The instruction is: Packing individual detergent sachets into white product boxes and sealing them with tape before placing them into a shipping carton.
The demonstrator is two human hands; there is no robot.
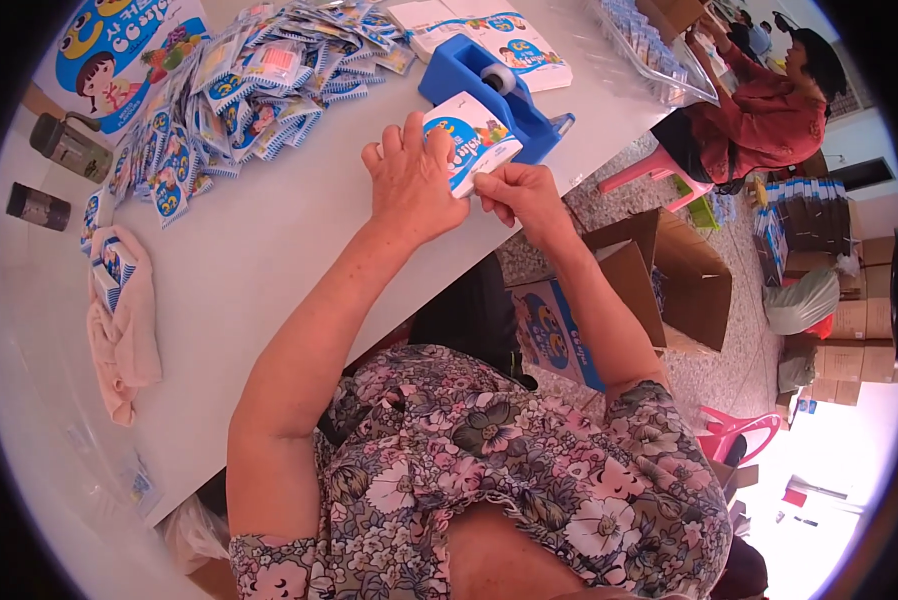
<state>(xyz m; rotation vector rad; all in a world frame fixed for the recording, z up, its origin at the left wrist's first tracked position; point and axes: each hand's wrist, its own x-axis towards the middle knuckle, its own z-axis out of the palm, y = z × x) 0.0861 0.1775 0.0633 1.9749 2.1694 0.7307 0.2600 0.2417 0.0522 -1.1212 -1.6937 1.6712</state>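
A small white-and-blue carton (466, 143) with printed pictures is held tilted above the table, in front of a blue tape dispenser (458, 72). My left hand (409, 185) grips the carton from its left side, fingers bent over it. At the carton's lower right corner, my right hand (521, 200) is closed in a pinch, thumb and fingertips against the edge. Whether a bit of tape lies between those fingertips I cannot make out. A roll of tape (499, 78) sits in the dispenser, partly behind the carton.
A large heap of small sachets (259, 90) covers the table's far left. Flat white-and-blue cartons (529, 50) lie behind the dispenser, beside a clear tray (649, 50). A pink cloth (124, 330) lies left. An open cardboard box (684, 280) stands right; another person (769, 110) sits beyond.
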